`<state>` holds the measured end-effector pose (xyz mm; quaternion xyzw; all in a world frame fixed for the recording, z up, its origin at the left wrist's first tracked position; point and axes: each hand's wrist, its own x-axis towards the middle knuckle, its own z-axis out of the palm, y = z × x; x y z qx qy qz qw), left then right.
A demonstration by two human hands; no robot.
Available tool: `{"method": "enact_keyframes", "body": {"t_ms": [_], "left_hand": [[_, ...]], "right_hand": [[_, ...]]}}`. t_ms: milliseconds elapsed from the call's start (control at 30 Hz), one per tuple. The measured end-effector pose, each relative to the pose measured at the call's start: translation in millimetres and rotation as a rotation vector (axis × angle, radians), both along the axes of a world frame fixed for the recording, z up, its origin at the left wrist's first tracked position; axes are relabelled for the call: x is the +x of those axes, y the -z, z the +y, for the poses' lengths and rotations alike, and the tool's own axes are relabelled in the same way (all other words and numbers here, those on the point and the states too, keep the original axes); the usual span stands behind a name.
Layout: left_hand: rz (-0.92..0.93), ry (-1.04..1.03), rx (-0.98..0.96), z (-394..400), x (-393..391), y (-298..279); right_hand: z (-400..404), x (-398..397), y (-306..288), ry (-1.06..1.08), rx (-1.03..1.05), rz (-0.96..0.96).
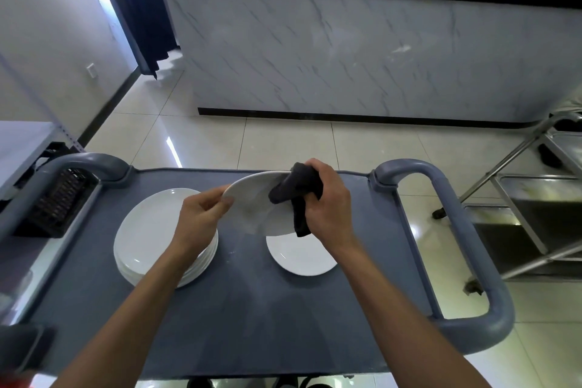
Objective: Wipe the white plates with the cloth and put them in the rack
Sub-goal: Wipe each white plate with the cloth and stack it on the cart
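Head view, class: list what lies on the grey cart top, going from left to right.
Black slatted rack → stack of white round plates → tilted white plate held in both hands → single white plate lying flat.

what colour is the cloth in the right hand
Dark grey, nearly black; the cloth shows best in the head view, against the white plate.

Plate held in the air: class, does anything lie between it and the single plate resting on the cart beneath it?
Nothing visible does. The held plate, pinched at its rim by the left hand and rubbed with the dark cloth in the right hand, hangs tilted over the single plate on the grey cart. Only the cloth's tail dangles between them.
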<state>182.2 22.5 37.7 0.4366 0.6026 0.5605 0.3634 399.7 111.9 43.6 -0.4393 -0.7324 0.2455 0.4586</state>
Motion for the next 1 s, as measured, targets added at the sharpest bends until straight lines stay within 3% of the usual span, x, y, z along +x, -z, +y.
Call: {"method": "enact_keyframes", "body": {"t_ms": [100, 167, 267, 333, 500, 700, 1000], "left_hand": [[-0.174, -0.27, -0.084, -2, 6, 13], [-0.288, -0.44, -0.237, -6, 12, 19], [-0.588, -0.256, -0.579, -7, 19, 21], [-0.736, -0.118, -0.668, -3, 20, 17], [-0.898, -0.093, -0.67, 8, 23, 10], [-1.17, -0.196, -0.471, 11, 24, 11], [-1.055, -0.173, -0.419, 15, 7, 10]], "right_hand": [[-2, 6, 4, 0.047, 0.067, -0.005], [-3, 10, 7, 0.067, 0.096, 0.003], [-5, 12, 11, 0.077, 0.191, 0.004], [-6, 12, 14, 0.063, 0.261, -0.005], [-11, 14, 27, -0.005, 0.394, -0.055], [-11, 21, 44, -0.074, 0.404, -0.138], [-10, 34, 45, -0.27, 0.342, -0.339]]}}
